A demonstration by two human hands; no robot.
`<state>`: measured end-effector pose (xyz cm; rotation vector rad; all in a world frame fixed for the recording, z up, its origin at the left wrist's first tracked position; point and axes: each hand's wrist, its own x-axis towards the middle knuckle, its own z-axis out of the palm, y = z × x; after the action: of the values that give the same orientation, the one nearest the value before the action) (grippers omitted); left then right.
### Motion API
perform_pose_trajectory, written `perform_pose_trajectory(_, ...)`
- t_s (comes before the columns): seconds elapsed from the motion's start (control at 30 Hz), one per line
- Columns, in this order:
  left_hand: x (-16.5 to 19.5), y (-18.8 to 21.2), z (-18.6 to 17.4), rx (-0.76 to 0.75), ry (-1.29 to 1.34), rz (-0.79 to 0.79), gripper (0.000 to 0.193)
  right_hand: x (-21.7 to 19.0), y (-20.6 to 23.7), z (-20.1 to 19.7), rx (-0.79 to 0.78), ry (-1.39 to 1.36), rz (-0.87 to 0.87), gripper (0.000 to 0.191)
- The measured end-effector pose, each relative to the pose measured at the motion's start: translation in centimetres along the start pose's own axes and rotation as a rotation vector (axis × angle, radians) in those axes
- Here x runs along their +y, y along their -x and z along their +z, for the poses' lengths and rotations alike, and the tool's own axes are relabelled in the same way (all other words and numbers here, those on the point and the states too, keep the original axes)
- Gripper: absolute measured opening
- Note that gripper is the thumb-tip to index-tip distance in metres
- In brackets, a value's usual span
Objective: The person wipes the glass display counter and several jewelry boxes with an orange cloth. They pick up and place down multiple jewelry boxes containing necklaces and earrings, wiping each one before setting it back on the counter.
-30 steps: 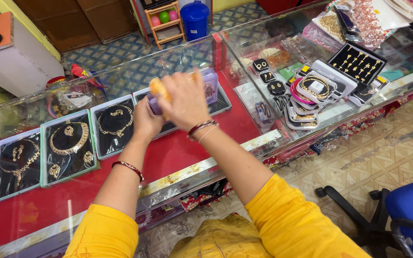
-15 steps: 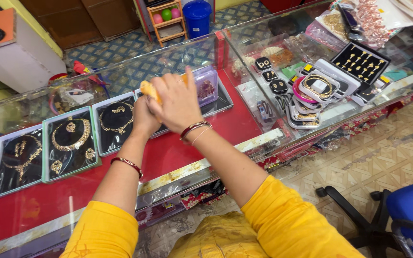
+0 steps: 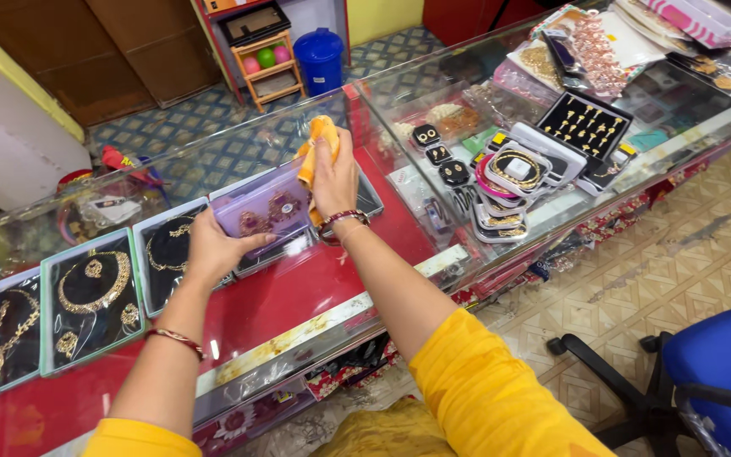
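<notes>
My left hand [image 3: 211, 244] grips the lower left corner of a clear lilac jewellery box [image 3: 262, 206] with gold earrings inside, held tilted above the red glass counter [image 3: 298, 292]. My right hand [image 3: 334, 179] presses an orange cloth [image 3: 319, 140] against the box's right edge. Both wrists wear bangles and my sleeves are yellow.
Open boxes of gold necklace sets [image 3: 90, 296] lie along the counter's left. To the right are a stack of bangle boxes [image 3: 513, 173], small earring boxes [image 3: 437, 152] and a black ring tray [image 3: 590, 123]. A blue chair [image 3: 712, 372] stands at the lower right; a blue bin [image 3: 321, 57] is beyond.
My right hand with the cloth has slid from the box's face to its right edge, uncovering the box. The left hand now shows, gripping the lower corner.
</notes>
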<state>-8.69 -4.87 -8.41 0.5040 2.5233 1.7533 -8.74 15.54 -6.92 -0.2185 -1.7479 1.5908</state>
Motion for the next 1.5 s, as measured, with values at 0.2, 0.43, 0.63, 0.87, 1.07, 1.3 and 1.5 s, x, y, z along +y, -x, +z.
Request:
perform_pose_trajectory(0.2, 4.3, -2.9, -3.9, -0.376, 0.250, -0.323, 0.057, -4.4, -1.3, 0.3, -0.109, 0.181, -0.386, 0.034)
perform_pose_trajectory(0.43, 4.1, -6.5, -2.0, -0.138, -0.084, 0.034, 0.041, -9.9, -0.2, 2.5, -0.541, 0.385, -0.683, 0.046)
perform_pose_trajectory(0.63, 2.2, -4.9, -1.4, -0.028, 0.122, 0.051, 0.039, -9.2, 0.9, 2.1, -0.268, 0.345, -0.711, 0.042)
perform_pose_trajectory(0.87, 3.2, -5.4, -1.5, 0.035, 0.125, 0.040, 0.034, -7.5, 0.2, 2.1, -0.267, 0.562, -0.762, 0.036)
perform_pose_trajectory(1.07, 2.7, -6.2, -1.2, 0.068, 0.074, 0.010, 0.030, -7.6, 0.4, 3.2, -0.223, 0.636, -0.662, 0.032)
perform_pose_trajectory(1.3, 2.2, -6.3, -1.5, 0.105, -0.020, 0.034, 0.007, -7.8, 1.7, 3.7, -0.253, 0.612, -0.780, 0.033)
perform_pose_trajectory(1.5, 3.5, -5.6, -1.4, 0.047, 0.045, -0.028, 0.044, -6.7, -0.8, 1.9, -0.150, 0.583, -0.511, 0.030)
